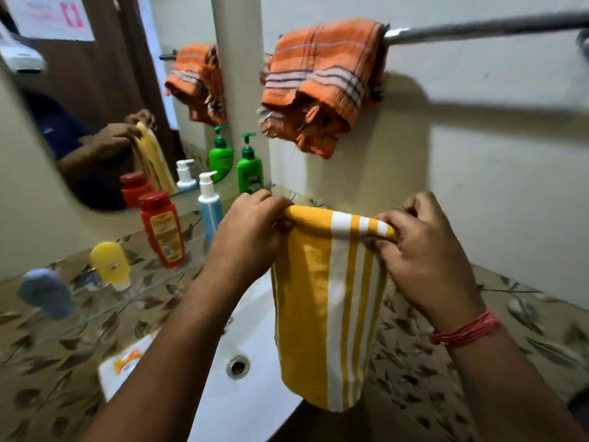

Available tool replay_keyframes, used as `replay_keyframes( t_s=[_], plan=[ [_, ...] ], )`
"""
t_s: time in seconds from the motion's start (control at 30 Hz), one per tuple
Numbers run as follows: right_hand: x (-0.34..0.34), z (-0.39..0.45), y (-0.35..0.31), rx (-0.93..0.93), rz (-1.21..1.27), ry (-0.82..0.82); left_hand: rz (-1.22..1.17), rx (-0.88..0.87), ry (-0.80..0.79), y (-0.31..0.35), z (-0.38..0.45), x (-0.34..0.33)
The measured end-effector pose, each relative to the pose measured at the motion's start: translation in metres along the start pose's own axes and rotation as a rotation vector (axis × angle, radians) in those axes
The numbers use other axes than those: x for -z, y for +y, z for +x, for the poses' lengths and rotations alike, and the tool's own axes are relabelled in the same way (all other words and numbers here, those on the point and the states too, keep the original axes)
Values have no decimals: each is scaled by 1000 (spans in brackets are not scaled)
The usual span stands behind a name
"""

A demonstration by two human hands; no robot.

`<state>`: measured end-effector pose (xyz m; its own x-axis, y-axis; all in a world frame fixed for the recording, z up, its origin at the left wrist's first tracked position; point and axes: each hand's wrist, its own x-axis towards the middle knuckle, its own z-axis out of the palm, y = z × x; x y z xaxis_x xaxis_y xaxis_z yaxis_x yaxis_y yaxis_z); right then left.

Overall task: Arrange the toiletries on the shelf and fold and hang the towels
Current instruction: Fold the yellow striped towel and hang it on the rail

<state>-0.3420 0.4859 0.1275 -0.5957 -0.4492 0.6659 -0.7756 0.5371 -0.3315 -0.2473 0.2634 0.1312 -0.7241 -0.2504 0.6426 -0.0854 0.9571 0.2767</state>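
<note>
A folded yellow towel with white stripes (322, 301) hangs down over the sink. My left hand (248, 231) pinches its top left corner and my right hand (417, 247) pinches its top right corner. An orange striped towel (322, 81) is draped, folded, over the left end of the metal towel rail (484, 28) above. Along a glass shelf (105, 306) under the mirror stand a green pump bottle (249, 167), a blue-and-white pump bottle (209, 205), a red bottle (162, 229), a yellow bottle (110, 264) and a blurred blue bottle (44, 291).
A white sink (245, 346) with a drain lies below the towel. A white packet with orange print (124, 365) sits at its left rim. The mirror (95, 106) reflects the bottles, the towels and my hands. Leaf-patterned tiles cover the lower wall.
</note>
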Motion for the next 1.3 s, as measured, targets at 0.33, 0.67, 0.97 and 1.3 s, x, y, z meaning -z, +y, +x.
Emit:
replay_keyframes(
  t_s=[0.33, 0.67, 0.97, 1.3],
  plan=[
    [163, 111, -13, 139, -220, 238, -212, -496, 372, 92, 163, 49],
    [235, 283, 9, 156, -789, 351, -612, -285, 351, 192, 312, 27],
    [194, 258, 53, 784, -1175, 228, -391, -467, 137, 158, 306, -24],
    [180, 269, 31, 193, -555, -447, -192, -421, 9, 149, 301, -22]
  ],
)
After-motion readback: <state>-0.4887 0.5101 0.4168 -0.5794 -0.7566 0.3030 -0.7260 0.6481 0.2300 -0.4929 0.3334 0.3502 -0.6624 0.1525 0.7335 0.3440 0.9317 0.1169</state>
